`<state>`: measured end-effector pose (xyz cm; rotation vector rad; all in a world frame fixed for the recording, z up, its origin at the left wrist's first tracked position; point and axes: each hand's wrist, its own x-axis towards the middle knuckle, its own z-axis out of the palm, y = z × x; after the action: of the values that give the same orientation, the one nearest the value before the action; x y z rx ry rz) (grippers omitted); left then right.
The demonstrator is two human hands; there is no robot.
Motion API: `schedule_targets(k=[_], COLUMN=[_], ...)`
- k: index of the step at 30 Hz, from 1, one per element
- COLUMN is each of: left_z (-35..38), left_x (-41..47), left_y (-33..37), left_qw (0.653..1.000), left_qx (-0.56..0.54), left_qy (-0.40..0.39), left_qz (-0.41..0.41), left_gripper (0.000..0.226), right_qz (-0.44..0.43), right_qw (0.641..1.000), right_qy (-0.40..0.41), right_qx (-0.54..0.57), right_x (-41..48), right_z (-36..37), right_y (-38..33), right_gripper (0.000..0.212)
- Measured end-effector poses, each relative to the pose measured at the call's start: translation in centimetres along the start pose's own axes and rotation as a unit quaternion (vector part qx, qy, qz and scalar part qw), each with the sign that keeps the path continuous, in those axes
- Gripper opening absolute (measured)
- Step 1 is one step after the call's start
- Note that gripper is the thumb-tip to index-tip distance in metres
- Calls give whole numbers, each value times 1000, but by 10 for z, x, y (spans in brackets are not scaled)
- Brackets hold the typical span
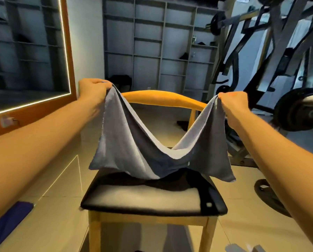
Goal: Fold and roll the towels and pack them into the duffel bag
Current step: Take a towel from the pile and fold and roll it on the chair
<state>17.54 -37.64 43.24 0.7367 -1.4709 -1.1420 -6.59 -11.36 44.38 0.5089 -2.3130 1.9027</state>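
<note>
**Grey towel held up by two corners over a chair**

Closest in, at the lower left, a purple mat-like thing (8, 222) lies on the tiled floor (61, 179). Straight ahead stands a wooden chair with a black padded seat (152, 206). A pale patch shows on the cushion, but I cannot tell whether it is cloth or glare.

Above the seat hangs the grey towel (133, 148), clear of the floor. Its middle sags in a deep dip, and its lowest fold hangs just over the back part of the cushion; whether it touches is not clear. The left hand (93, 88) has its fingers curled tight round the towel's upper left corner. The right hand (233, 103) is closed in a fist round the upper right corner. Both arms are stretched forward, with the hands well apart.

Behind the towel curves the chair's orange-toned back rail (161, 99). To the right, a weight plate (268, 195) lies flat on the floor, and further back a loaded barbell (301, 111) sits by a dark gym frame (271, 42).

Against the far wall stand grey open shelves (161, 42), with a dark bag-like shape (121, 80) at their foot. On the left wall hangs a mirror (25, 51) edged with a lit strip.
</note>
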Motion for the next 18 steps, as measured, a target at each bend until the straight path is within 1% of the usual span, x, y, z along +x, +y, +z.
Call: schedule_targets(k=[1,3,4,6,8,9,11,12,14,15,18], left_z=[1,6,9,19,30,33,36,37,35,34,31], left_x=[3,0,-3,-16,-27,-32,-37,-38,-40,-43,-50], left_y=[4,14,20,29,29,29,28,27,26,27,31], left_qw=[1000,997,997,994,988,986,986,986,985,984,982], left_qx=[-27,-67,-75,-56,-24,-11,10,18,18,16,15], left_qy=[-3,-20,-29,-90,-155,-168,-165,-164,-173,-178,-188], left_qz=[-2,-10,-6,-2,0,6,19,19,9,4,-2], left_gripper=[3,8,8,6,11,15,17,16,15,16,18], right_qz=[-1,14,22,30,29,25,28,31,43,51,35], right_qw=[1000,998,995,990,988,987,978,972,957,947,914], right_qy=[-4,-35,-40,-51,-78,-105,-170,-198,-256,-286,-373], right_qx=[4,50,86,130,129,122,119,119,127,139,156], right_x=[0,-2,-1,-12,-22,-28,-41,-45,-53,-57,-69], right_z=[0,2,5,15,24,26,27,27,26,25,23], right_y=[-5,-13,-17,-24,-27,-28,-32,-34,-37,-40,-47], right_gripper=[16,7,10,20,29,25,9,11,22,24,24])
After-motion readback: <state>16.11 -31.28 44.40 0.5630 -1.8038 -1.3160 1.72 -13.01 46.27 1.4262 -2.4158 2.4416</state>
